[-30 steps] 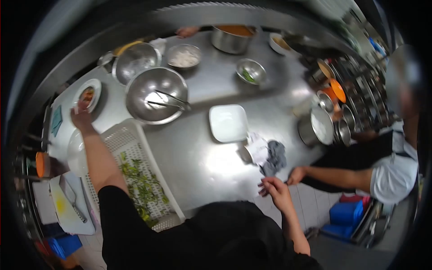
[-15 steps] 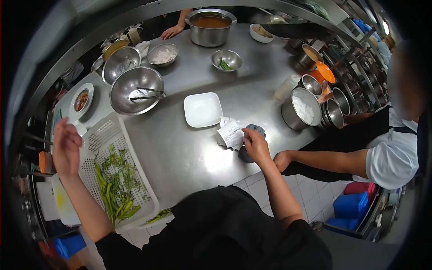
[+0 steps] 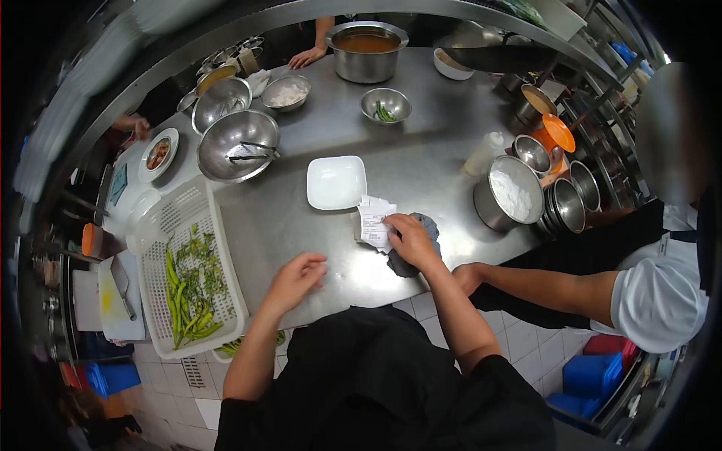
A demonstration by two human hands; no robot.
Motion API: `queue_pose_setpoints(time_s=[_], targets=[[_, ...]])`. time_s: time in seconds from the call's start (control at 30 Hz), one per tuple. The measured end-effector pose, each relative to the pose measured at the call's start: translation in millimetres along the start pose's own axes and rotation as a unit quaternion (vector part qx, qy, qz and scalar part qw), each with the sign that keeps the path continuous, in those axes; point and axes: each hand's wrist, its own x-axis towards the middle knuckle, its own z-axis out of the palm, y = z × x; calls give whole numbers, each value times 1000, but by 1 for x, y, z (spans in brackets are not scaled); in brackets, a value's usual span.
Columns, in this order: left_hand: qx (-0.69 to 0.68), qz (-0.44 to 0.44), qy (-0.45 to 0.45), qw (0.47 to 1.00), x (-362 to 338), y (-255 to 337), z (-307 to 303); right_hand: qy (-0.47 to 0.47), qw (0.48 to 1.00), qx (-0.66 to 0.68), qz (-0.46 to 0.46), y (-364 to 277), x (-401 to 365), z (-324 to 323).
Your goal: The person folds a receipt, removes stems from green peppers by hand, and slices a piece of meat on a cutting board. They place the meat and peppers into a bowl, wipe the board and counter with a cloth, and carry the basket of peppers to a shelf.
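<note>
Vegetables [image 3: 178, 301] lie in the basket [image 3: 229, 263]; papers [image 3: 372, 219] rightward.

This is a commercial kitchen: around me I see a steel counter [image 3: 274, 225], metal bowls [image 3: 222, 143], a big pot [image 3: 366, 66] of reddish-brown liquid [image 3: 365, 41], a basket [image 3: 227, 263] of green peppers [image 3: 179, 308], printed slips [image 3: 371, 218] and a tiled floor [image 3: 162, 368].
</note>
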Motion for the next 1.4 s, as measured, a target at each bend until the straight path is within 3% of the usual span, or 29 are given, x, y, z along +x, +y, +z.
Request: queue_pose_setpoints(time_s=[0.33,0.67,0.7,0.8,0.87,0.9,0.97,1.17,1.3,1.4], targets=[[180,27,109,977,80,-28,65,18,1000,18,-8,4,-5,2],[181,25,73,980,102,-9,73,27,999,-13,-40,-25,-9,-10],[167,22,36,985,103,-3,74,26,999,-13,-39,-26,-8,-7],[121,29,1,992,107,11,71,13,1000,-12,2,-12,-2,5],[90,42,3,995,110,13,63,-5,994,67,82,12,8,11],[86,35,51,994,111,11,56,-39,976,100,191,7,13,4],[93,9,112,989,110,7,43,-45,976,104,184,6,13,-2],[246,4,79,966,112,-39,48,-29,983,96,153,16,13,7],[237,-12,69,969,107,-40,59,-41,980,79,181,12,12,4],[226,27,75,971,112,-44,61,-22,985,68,157,21,10,11]])
